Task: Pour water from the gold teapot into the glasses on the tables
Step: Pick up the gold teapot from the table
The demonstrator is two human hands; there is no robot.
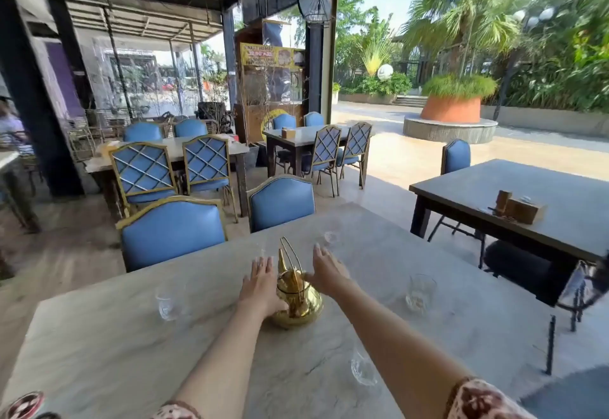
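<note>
A gold teapot [298, 300] with a tall wire handle stands upright in the middle of the pale marble table [131, 346]. My left hand [260, 283] rests flat against its left side, fingers spread. My right hand [326, 270] hovers at its right side, fingers apart, thumb near the lid. Clear glasses stand around the pot: one at the left [168, 303], one at the right [420, 293], one far behind [331, 237], and one near me [362, 367] partly hidden by my right forearm.
Two blue padded chairs [171, 234] stand at the table's far edge. A dark table [543, 198] with a wooden box [524, 209] is at the right. More tables and blue chairs [207, 161] fill the patio behind.
</note>
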